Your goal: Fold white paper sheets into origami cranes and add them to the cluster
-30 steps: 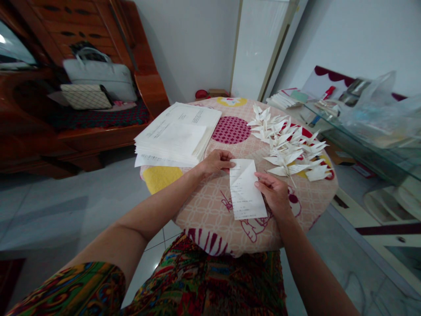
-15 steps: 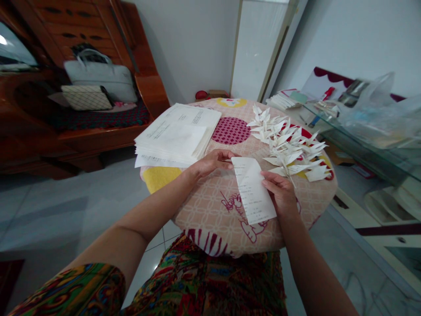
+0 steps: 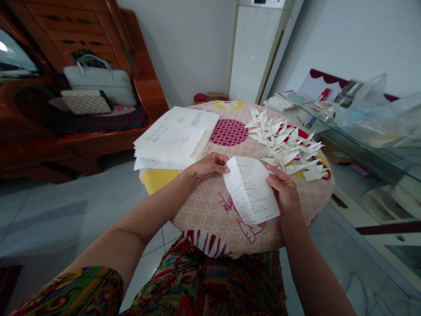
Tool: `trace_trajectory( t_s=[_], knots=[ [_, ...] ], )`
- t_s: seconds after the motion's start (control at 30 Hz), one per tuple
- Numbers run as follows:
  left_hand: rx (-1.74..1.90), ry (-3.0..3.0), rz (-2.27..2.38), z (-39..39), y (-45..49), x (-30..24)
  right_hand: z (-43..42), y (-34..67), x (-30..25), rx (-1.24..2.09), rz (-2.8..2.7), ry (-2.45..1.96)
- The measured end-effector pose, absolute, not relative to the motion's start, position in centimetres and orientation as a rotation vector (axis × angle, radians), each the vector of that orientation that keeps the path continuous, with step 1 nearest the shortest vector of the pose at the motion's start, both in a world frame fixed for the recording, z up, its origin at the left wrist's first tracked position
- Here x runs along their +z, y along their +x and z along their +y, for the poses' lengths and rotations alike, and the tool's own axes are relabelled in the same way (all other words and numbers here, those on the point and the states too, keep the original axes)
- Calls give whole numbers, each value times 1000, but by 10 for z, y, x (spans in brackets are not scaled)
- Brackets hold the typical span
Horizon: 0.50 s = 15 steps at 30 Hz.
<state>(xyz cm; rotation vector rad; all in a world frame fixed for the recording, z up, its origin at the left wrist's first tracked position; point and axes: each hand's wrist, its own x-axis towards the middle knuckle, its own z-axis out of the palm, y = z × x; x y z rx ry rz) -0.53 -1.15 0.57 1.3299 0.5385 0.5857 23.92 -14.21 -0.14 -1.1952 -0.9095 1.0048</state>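
A white printed paper sheet (image 3: pixel 250 189), creased down its length, is held partly unfolded above the round table (image 3: pixel 210 210). My left hand (image 3: pixel 208 165) pinches its upper left corner. My right hand (image 3: pixel 285 193) grips its right edge, fingers curled behind the paper. A thick stack of white sheets (image 3: pixel 176 138) lies at the table's left, beside my left hand. A heap of several folded white paper shapes (image 3: pixel 285 145) lies at the table's right, just beyond my right hand.
The table wears a pink patterned cloth. A wooden bench (image 3: pixel 82 127) with a grey bag (image 3: pixel 100 83) stands at the left. A glass-topped stand (image 3: pixel 368 145) with plastic bags and papers is at the right. A white appliance (image 3: pixel 253 48) stands against the far wall.
The sheet lay folded with a diagonal corner fold; that fold went flat, and now the paper is lifted and opened wider between both hands.
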Motion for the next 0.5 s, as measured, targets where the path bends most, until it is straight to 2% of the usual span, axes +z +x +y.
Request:
trace_trajectory(
  t_s=[0.27,0.5],
  knots=[
    [899,1424,595,-7,-15,44,-143,246,29,1072,-1056,-1217],
    [1220,1755,655,-21,-23,88,-142,245,50,838,-1160,-1196]
  ],
)
